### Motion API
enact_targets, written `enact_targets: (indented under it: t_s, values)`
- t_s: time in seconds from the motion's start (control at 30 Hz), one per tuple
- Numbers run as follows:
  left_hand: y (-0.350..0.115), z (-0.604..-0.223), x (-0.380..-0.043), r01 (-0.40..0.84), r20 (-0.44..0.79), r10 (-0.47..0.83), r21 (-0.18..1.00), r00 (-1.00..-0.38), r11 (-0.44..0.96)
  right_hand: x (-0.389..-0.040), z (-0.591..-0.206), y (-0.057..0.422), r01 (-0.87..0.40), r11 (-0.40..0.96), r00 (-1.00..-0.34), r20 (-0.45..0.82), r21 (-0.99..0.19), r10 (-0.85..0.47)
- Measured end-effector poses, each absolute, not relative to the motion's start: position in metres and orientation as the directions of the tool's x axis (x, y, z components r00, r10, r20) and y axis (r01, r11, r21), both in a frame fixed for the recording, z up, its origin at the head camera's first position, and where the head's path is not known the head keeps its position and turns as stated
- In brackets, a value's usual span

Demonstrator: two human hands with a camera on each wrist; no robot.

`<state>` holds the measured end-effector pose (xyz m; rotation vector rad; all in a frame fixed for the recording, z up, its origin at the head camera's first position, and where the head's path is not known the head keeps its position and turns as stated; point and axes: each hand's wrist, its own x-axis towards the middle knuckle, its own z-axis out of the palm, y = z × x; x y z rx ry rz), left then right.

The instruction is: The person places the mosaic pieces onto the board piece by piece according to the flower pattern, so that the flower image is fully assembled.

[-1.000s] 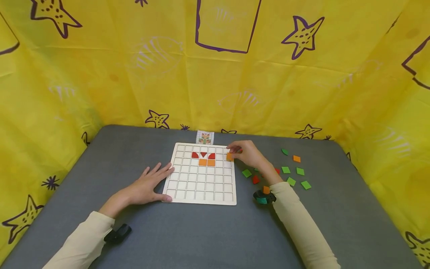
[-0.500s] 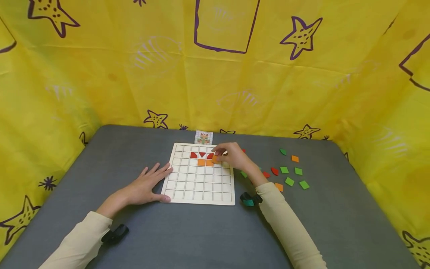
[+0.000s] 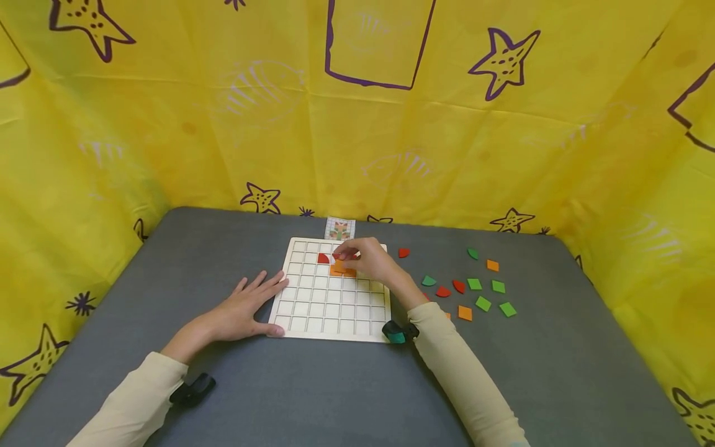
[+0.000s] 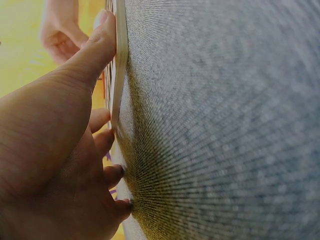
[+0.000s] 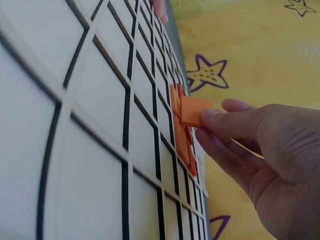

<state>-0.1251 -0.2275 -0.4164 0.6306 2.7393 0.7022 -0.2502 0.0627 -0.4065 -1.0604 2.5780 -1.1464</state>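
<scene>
A white gridded board [image 3: 324, 309] lies flat on the grey table. My left hand [image 3: 242, 310] rests with spread, straight fingers at the board's left edge; in the left wrist view its thumb [image 4: 100, 42] touches the rim. Over the upper part of the grid, my right hand [image 3: 371, 259] pinches an orange square tile [image 5: 194, 111] between thumb and fingers. That tile is tilted, just above the orange tiles [image 5: 181, 140] set in the board. A red quarter-circle tile [image 3: 323, 258] sits left of them; other red pieces are partly hidden by the right hand.
Right of the board lie loose green squares [image 3: 483, 303], orange squares [image 3: 465, 313], red pieces [image 3: 443, 292] and green rounded pieces [image 3: 428, 281]. A small card with a coloured pattern [image 3: 340, 228] lies behind the board. A yellow curtain [image 3: 357, 136] surrounds the table's back and sides.
My right hand has moved left across the board from its right edge, carrying the orange tile to the placed orange tiles. The left hand has stayed at the board's left edge.
</scene>
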Motion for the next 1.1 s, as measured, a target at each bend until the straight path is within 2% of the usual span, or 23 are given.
enact_targets:
  t_s: [0.2, 0.53, 1.1]
  values:
    - [-0.227, -0.416, -0.126, 0.346, -0.129, 0.466, 0.506, -0.875, 0.790, -0.249, -0.408, 0.046, -0.534, 0.448, -0.747, 0.151, -0.717, -0.648]
    - [-0.228, -0.415, -0.125, 0.344, -0.130, 0.464, 0.505, -0.876, 0.792, -0.250, -0.410, 0.025, -0.570, 0.469, -0.721, 0.138, -0.675, -0.679]
    - [-0.228, -0.416, -0.125, 0.330, -0.141, 0.453, 0.504, -0.880, 0.798, -0.249, -0.410, 0.019, -0.596, 0.521, -0.723, 0.128, -0.611, -0.678]
